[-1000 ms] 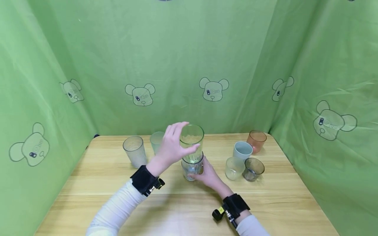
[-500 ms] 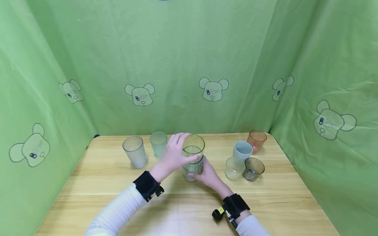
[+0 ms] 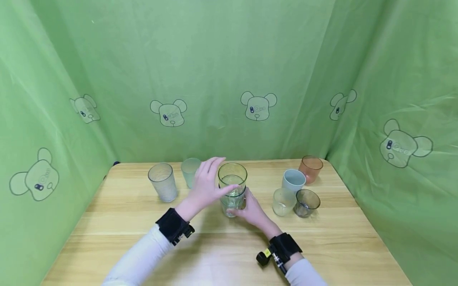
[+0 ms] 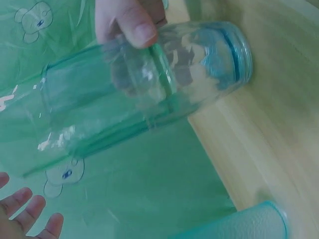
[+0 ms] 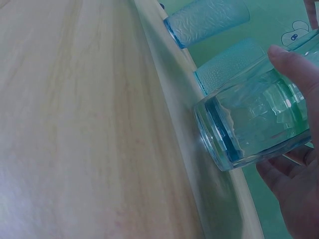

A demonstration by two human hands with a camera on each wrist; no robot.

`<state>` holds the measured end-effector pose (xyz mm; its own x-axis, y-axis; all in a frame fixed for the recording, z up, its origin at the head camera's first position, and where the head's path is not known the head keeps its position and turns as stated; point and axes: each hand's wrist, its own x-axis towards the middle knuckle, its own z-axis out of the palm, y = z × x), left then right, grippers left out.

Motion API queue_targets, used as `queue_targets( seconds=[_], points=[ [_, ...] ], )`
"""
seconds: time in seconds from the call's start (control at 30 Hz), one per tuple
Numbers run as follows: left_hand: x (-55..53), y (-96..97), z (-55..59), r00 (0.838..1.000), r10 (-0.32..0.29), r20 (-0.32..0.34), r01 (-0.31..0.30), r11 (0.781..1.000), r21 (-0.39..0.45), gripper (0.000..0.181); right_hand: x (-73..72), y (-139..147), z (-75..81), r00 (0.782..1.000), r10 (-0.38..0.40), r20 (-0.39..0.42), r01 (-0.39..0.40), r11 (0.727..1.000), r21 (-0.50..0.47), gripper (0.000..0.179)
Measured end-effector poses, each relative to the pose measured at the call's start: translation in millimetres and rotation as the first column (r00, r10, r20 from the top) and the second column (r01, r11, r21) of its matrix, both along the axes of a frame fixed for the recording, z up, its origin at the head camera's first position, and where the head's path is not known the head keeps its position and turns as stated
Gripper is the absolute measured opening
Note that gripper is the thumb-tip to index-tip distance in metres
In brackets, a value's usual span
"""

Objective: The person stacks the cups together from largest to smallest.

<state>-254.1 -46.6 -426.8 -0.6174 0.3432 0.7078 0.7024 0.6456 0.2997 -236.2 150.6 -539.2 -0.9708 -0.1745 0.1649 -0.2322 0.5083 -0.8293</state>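
Observation:
Two nested glasses stand upright in the middle of the table in the head view. A tall green-tinted glass (image 3: 232,178) sits partly inside a clear glass (image 3: 229,204). My right hand (image 3: 253,210) grips the clear glass near its rim, its thumb on the near side. My left hand (image 3: 205,184) is beside the green glass with fingers and thumb spread. In the left wrist view, the left fingertips (image 4: 34,211) are apart from the green glass (image 4: 94,109). The right wrist view shows the clear glass's thick base (image 5: 222,132).
Left on the wooden table (image 3: 118,222) stand a textured grey glass (image 3: 163,184) and a pale green glass (image 3: 189,172). At right are a red glass (image 3: 310,170), a pale blue cup (image 3: 294,181), a frosted glass (image 3: 284,203) and a smoky glass (image 3: 306,205). Green curtain (image 3: 214,71) surrounds the table.
The green glass has moved down into the clear glass. My left hand has gone down with it, then drawn slightly left and let go. The right hand stays in place.

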Motion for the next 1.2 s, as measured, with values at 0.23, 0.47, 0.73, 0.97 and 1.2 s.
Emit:
queue_targets(
  seconds=[0.23, 0.47, 0.73, 0.97, 1.2],
  points=[
    [-5.4, -31.7, 2.0, 0.996, 0.085, -0.015, -0.084, 0.996, 0.041, 0.084, -0.1, 0, -0.6, 1.000, -0.010, -0.008, 0.010, 1.000, 0.003, 0.103],
    [-12.5, -71.6, -4.9, 0.987, 0.151, 0.055, -0.155, 0.984, 0.091, 0.072, 0.3, 0, -1.4, 1.000, -0.013, -0.003, 0.013, 1.000, -0.003, 0.105],
    [-17.7, -113.1, -16.9, 0.953, 0.282, 0.107, -0.295, 0.945, 0.138, 0.059, 2.1, -1, 0.1, 1.000, -0.003, -0.004, 0.003, 1.000, -0.014, 0.104],
    [-22.9, -136.6, -32.0, 0.921, 0.330, 0.206, -0.371, 0.904, 0.210, 0.058, 1.1, 0, 0.6, 1.000, -0.014, -0.001, 0.014, 1.000, -0.009, 0.104],
    [-24.6, -149.2, -52.5, 0.847, 0.354, 0.398, -0.466, 0.853, 0.234, 0.075, 0.9, 0, 0.0, 1.000, -0.003, 0.002, 0.003, 1.000, -0.018, 0.104]
  ],
)
